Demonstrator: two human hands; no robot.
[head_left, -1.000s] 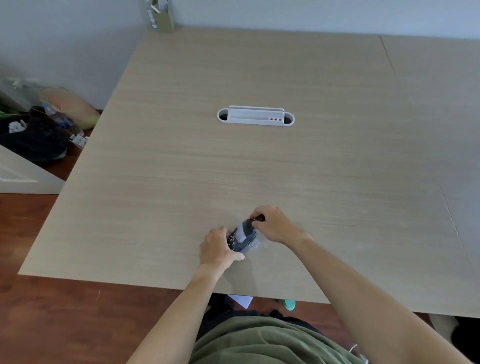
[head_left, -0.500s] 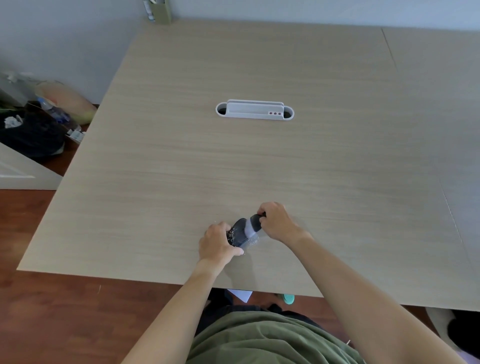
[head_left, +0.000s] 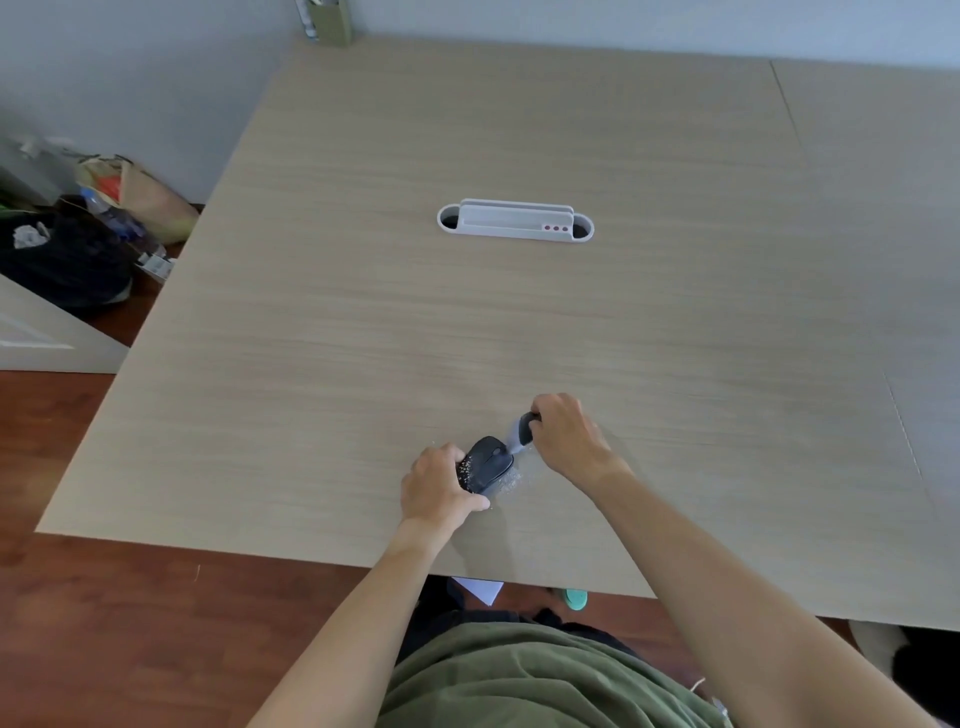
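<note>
Left hand clamps the mouse, right hand grips the brush; crumbs cling beside the left fingers, so the cleaning looks unfinished.

mouse: black plastic, matt; pale specks on its left side.
brush: grey and black plastic handle, smooth.
table: pale wood grain, matt, smooth.
tray: white plastic, smooth.
floor: reddish-brown wood, slight sheen.
shirt: green cloth, matt.

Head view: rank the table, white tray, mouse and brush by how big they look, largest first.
1. table
2. white tray, though farther away
3. mouse, partly covered by the left hand
4. brush, mostly hidden in the right hand, so unsure
</note>
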